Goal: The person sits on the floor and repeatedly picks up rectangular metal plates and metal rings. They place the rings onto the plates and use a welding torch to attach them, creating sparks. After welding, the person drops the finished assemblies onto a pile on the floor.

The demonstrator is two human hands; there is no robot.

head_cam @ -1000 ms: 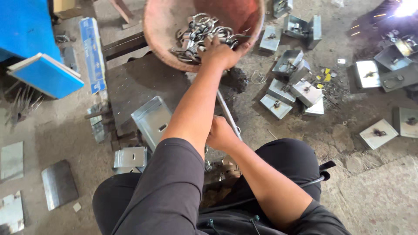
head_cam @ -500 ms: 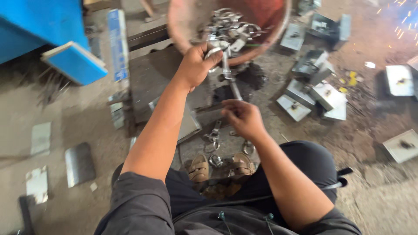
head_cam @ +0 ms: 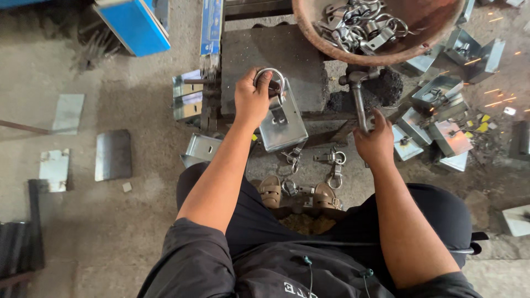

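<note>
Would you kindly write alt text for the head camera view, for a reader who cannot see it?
Seen from above, a seated person's left hand presses a metal ring onto a folded steel bracket on a dark work block, while the right hand grips a hammer handle. A rusty bowl of ring fittings and more brackets lie around.

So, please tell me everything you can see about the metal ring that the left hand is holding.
The metal ring is a shiny, silver-coloured loop of round steel rod, seemingly U-shaped, though the fingers hide part of it. The left hand grips it from the left, fingertips curled over its top. It stands above the upper edge of a folded grey sheet-metal bracket lying on the dark work block. Its lower ends seem to meet the bracket's small raised tab, but contact is unclear.
</note>
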